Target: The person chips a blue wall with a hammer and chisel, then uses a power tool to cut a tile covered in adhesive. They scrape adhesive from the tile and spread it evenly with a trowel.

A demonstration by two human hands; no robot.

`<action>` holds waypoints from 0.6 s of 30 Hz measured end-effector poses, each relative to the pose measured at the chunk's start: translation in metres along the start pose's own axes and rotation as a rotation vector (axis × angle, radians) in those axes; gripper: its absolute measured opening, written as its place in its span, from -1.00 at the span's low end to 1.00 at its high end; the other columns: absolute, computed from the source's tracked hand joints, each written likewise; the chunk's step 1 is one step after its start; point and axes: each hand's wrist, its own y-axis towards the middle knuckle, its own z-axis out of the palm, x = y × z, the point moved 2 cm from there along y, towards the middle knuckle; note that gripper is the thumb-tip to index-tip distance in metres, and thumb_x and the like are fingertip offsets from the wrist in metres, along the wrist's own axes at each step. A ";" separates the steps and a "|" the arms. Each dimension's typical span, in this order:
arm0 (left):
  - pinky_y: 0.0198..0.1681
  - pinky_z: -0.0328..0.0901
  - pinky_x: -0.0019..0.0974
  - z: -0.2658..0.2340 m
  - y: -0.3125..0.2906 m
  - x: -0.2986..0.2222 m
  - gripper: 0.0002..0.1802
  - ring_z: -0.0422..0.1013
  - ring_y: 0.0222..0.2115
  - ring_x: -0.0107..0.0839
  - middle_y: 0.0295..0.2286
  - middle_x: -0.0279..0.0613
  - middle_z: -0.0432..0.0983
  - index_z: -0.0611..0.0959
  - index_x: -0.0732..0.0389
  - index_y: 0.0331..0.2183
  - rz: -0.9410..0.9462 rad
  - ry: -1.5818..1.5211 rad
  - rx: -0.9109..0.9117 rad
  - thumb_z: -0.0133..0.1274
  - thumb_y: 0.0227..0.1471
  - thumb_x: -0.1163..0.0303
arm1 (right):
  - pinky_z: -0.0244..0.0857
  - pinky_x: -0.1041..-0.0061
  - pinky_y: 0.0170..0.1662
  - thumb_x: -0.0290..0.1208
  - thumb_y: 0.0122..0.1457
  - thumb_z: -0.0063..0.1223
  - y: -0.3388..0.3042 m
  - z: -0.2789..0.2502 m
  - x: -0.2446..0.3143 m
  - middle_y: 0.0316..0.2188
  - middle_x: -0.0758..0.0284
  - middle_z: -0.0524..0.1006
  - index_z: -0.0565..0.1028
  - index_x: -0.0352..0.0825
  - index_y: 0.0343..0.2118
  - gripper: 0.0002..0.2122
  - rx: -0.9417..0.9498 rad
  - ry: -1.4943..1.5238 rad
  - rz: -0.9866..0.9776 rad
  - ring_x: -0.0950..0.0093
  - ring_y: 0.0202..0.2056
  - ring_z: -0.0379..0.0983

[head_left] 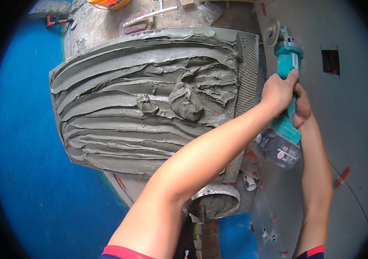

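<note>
Angle grinder [285,62], teal, is at the upper right of the frame, with its metal disc [272,33] at the top end and a dark battery [281,149] at the lower end. The left hand [277,93] is closed around the middle of its body; the right hand [303,110] grips it from the right, just below, and some of its fingers are hidden. Behind the tool is a smooth grey panel [352,125] with a square cut-out [331,62] at the upper right and a red clip [343,176] farther down. Whether the disc touches the panel, I cannot tell.

Left of the grinder, a large slab [247,69] fills the centre, thickly spread with ridged grey mortar [106,108]. The left forearm crosses its lower right part and hides some of it. Below the slab is a round bucket [237,196] containing grey paste, partly covered by that same arm, with a short white pipe [249,182] near its rim. Bright blue floor [24,129] spreads along the left side. At the top are a yellow-orange tub [108,3], a pale stick [149,17] and a crumpled clear bag [210,12]; a red-handled tool [56,21] is at the upper left.
</note>
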 end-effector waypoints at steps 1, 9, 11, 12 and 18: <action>-0.08 0.34 -0.03 -0.006 -0.012 -0.004 -0.30 0.50 -0.17 0.14 -0.25 0.32 0.55 0.60 0.50 -0.34 0.045 0.032 0.002 0.06 0.07 -0.13 | 0.43 0.35 -0.17 -0.13 0.22 -0.04 -0.013 0.017 -0.007 -0.22 0.23 0.58 0.50 -0.33 -0.14 -0.65 -0.055 0.002 -0.037 0.36 -0.23 0.52; -0.42 0.35 -0.34 -0.036 -0.081 -0.019 -0.63 0.45 -0.55 -0.55 -0.56 -0.27 0.57 0.66 0.23 -0.50 0.027 0.073 0.187 0.25 -0.01 0.08 | 0.36 0.34 -0.07 -0.33 0.07 0.17 -0.105 0.075 -0.055 -0.20 0.12 0.53 0.38 -0.46 -0.04 -0.57 -0.306 -0.774 -0.355 0.34 -0.17 0.52; -0.36 0.29 -0.44 -0.049 -0.088 -0.006 -0.63 0.39 -0.47 -0.60 -0.47 -0.38 0.52 0.64 0.19 -0.36 -0.014 -0.057 0.201 0.21 0.03 0.05 | 0.36 0.37 -0.06 -0.29 0.05 0.23 -0.114 0.077 -0.069 -0.21 0.09 0.52 0.34 -0.45 -0.01 -0.50 -0.198 -0.650 -0.337 0.31 -0.16 0.51; -0.35 0.27 -0.46 -0.053 -0.088 0.003 -0.63 0.37 -0.47 -0.59 -0.46 -0.38 0.49 0.62 0.19 -0.32 -0.083 -0.182 0.216 0.20 0.03 0.06 | 0.36 0.38 -0.06 -0.26 0.06 0.24 -0.117 0.078 -0.076 -0.22 0.08 0.51 0.32 -0.45 0.01 -0.47 -0.146 -0.580 -0.319 0.30 -0.15 0.51; 0.06 0.32 -0.06 -0.097 -0.088 0.021 -0.35 0.48 -0.14 -0.06 -0.14 0.08 0.54 0.48 0.36 -0.01 -0.113 -0.555 0.228 -0.04 0.10 -0.03 | 0.48 0.21 -0.26 -0.26 0.09 0.19 -0.109 0.122 -0.089 -0.33 -0.14 0.53 0.29 -0.55 -0.14 -0.53 -0.260 -0.927 -0.358 -0.03 -0.30 0.55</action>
